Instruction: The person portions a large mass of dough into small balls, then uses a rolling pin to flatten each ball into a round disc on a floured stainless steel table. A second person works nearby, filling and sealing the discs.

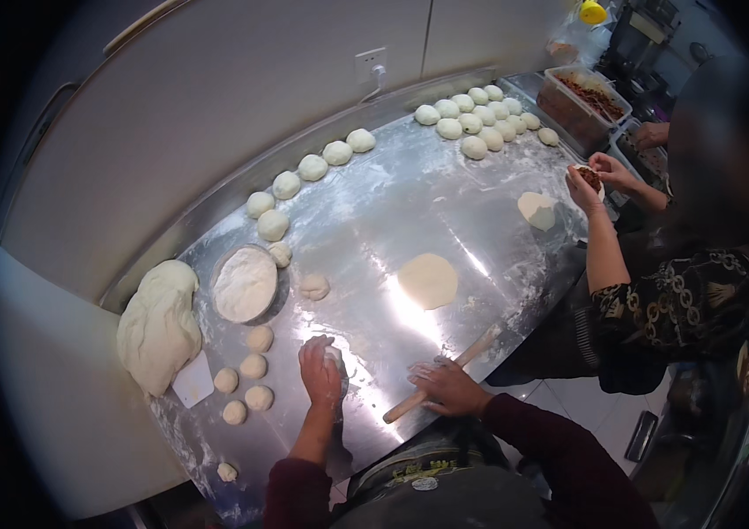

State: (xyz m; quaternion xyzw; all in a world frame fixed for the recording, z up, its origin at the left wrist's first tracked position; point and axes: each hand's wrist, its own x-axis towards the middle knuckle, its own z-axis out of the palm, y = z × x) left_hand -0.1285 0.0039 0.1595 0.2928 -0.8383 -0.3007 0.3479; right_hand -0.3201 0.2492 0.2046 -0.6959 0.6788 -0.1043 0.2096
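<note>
My left hand is cupped over a small piece of dough on the steel table; the fingers hide part of it. My right hand lies across a wooden rolling pin near the table's front edge, gripping it around the middle. Beyond the pin a flat round dough wrapper rests on the metal. To the left of my left hand sit several small dough balls. Farther back is a lone creased dough piece.
A metal bowl of flour, a big dough mass and a white scraper are at left. Filled buns line the back edge. At right a co-worker's hands hold a filled wrapper, near a tub of filling.
</note>
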